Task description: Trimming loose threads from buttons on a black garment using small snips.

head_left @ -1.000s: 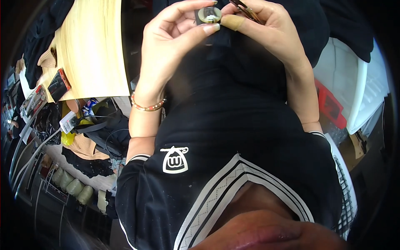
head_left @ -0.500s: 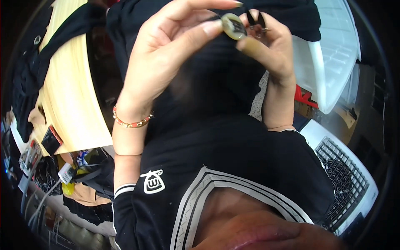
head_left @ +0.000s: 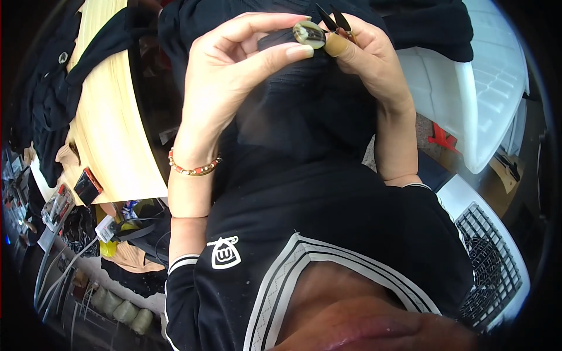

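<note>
Upper centre of frame: left hand [head_left: 234, 76] pinching a round, pale-and-brown button [head_left: 309, 34] between thumb and fingertips, against a fold of black fabric [head_left: 310, 105] draped down the middle. Right hand [head_left: 369, 58] closed around small black-bladed snips [head_left: 335, 17], blades pointing up just beside the button, a tan guard on one fingertip. Beaded bracelet [head_left: 193, 168] on the left wrist. At left, a pale wooden bench [head_left: 111, 128] partly covered by dark cloth. Lower left: small red-and-black box [head_left: 88, 186] at the bench edge, white tag-shaped label [head_left: 105, 229] below it, row of greenish thread spools [head_left: 120, 309] near the bottom rim. At right, white plastic crate [head_left: 468, 99], and a white grille-fronted appliance [head_left: 492, 257] lower right.
</note>
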`<state>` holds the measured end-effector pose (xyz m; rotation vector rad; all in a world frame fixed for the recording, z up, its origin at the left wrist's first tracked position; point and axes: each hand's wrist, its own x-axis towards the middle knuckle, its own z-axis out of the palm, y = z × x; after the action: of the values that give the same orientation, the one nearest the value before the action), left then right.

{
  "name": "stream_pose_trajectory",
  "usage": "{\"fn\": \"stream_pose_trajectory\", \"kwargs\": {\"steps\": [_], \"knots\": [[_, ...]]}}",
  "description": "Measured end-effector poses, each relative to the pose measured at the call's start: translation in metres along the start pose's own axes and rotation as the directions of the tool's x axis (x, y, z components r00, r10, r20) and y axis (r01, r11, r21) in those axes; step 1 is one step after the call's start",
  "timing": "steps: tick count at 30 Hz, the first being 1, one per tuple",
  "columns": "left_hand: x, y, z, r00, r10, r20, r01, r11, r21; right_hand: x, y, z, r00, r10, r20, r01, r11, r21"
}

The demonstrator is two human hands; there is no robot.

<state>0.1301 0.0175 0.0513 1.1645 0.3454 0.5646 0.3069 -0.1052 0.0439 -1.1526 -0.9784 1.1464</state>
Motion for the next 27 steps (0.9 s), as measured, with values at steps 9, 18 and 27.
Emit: {"fn": "stream_pose_trajectory", "kwargs": {"steps": [9,18,27], "knots": [[0.0,-0.004,-0.006,0.983,0.185,-0.02,-0.182,0.977,0.112,-0.002,0.011,0.007,0.996,-0.015,0.083,0.008,0.996,0.09],[-0.013,-0.009,-0.009,0.979,0.058,-0.197,-0.061,0.998,-0.007,0.004,0.028,0.026,0.92,-0.384,-0.082,0.325,0.863,-0.388],[-0.018,-0.016,-0.005,0.94,0.245,-0.239,-0.214,0.966,0.146,0.001,0.02,0.034,0.829,-0.548,-0.113,0.394,0.716,-0.577]]}}
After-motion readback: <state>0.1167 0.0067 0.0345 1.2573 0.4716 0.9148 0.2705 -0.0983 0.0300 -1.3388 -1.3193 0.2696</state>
